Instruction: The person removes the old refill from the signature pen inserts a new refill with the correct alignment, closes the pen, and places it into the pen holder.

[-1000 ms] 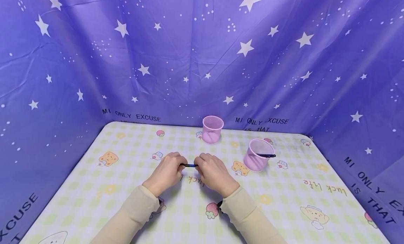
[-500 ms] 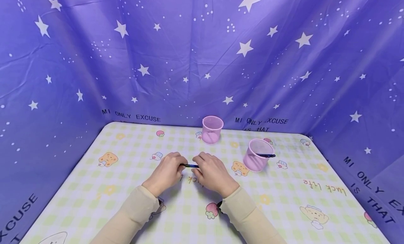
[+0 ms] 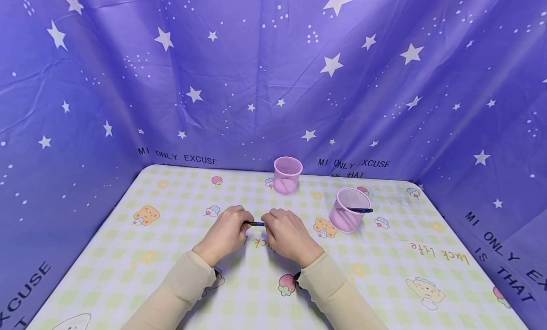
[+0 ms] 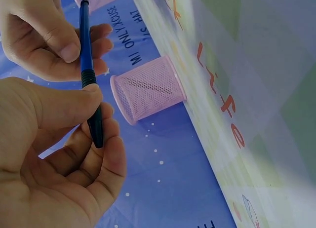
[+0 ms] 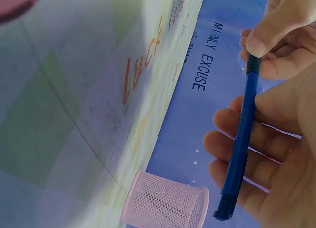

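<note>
A blue pen with a black ribbed grip (image 5: 253, 65) lies between the two hands, above the table. My left hand (image 3: 228, 230) pinches its dark grip end, the thumb pressed on the ribbing in the left wrist view. Near the other end, my right hand (image 3: 288, 232) holds the blue barrel (image 4: 85, 38) between the thumb and curled fingers; the dark end cap (image 5: 224, 208) sticks out past the fingers. Beyond the hands stands a pink mesh pen cup (image 3: 287, 180). Another pink mesh pen cup (image 3: 344, 221), to the right, has a dark pen (image 3: 361, 210) at its rim.
A green-and-white checked cloth (image 3: 128, 282) with cartoon prints covers the table. Purple curtains (image 3: 239, 73) with white stars hang behind it and at both sides. Both pen cups stand upright, farther away than the hands.
Half a second ago the right hand's thumb and fingers reached slightly farther left along the pen; now they have drawn back and closed on it. The left hand and the cups have stayed put.
</note>
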The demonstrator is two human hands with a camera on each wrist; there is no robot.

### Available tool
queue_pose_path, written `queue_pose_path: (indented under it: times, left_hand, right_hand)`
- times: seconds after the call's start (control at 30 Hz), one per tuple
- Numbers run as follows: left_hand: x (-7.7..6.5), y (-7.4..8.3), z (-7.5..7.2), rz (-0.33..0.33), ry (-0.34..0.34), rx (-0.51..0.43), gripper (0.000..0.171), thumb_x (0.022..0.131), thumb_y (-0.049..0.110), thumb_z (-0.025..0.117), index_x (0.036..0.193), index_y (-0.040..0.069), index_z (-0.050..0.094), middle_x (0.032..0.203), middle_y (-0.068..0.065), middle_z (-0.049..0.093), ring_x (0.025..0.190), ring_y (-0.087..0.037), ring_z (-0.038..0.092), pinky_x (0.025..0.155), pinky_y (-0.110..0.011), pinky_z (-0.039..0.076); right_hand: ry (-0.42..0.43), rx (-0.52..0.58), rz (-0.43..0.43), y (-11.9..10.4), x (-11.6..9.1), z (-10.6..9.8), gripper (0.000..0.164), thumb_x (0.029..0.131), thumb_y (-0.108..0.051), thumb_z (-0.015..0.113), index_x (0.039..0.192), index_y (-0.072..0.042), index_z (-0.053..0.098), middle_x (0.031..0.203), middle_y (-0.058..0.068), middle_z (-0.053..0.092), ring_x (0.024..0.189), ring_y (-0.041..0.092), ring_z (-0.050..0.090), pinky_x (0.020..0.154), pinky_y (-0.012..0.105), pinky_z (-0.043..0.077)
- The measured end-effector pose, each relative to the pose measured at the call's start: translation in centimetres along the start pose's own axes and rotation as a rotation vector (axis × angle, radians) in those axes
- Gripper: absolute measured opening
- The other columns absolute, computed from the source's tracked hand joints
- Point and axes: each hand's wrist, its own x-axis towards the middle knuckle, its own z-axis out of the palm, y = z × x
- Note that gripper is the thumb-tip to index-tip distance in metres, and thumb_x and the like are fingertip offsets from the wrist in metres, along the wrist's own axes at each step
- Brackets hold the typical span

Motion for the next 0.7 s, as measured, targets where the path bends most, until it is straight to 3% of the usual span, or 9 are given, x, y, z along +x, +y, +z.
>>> queue_pose_path:
  times: [0.27,0.7]
  left_hand:
    - [0.0,0.05,-0.05,-0.006,-0.007,-0.003,0.022,0.074,-0.009,0.07,0.082,0.011,0.071,0.077,0.004,0.06,0.073,-0.011,0.056,0.069,-0.029,0.049]
    - [-0.01,0.06,0.02,-0.013,-0.022,-0.003,0.022,0.075,-0.01,0.069,0.081,0.012,0.07,0.076,0.003,0.059,0.073,-0.01,0.055,0.068,-0.029,0.049]
  right_hand:
    - [-0.001,-0.004,-0.008,-0.12,0.03,-0.06,0.008,0.087,-0.008,0.06,0.09,-0.013,0.065,0.079,-0.005,0.057,0.071,0.013,0.056,0.063,0.03,0.044]
    - [-0.007,-0.01,-0.013,-0.18,0.07,-0.14,0.009,0.087,-0.01,0.066,0.094,-0.013,0.062,0.084,-0.004,0.055,0.074,0.013,0.055,0.064,0.03,0.045]
